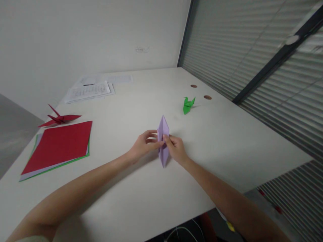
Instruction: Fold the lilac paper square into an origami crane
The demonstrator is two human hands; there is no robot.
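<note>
A folded lilac origami paper (164, 157), long and diamond-shaped with pointed ends, is held up over the white table between both hands. My left hand (144, 144) grips its left edge, thumb on the near face and fingers at the side and behind. On the right side, my right hand (176, 148) pinches it, with the thumb pressed on the middle fold and the other fingers behind the paper. A small green paper crane (187, 106) stands beyond my right hand.
Red, lilac and green paper sheets (60, 143) lie stacked at the left. Behind them sits a red paper crane (60, 119). Printed pages (88, 91) rest at the far left. Two round table holes (207, 97) are near the blinds (252, 60) at the right.
</note>
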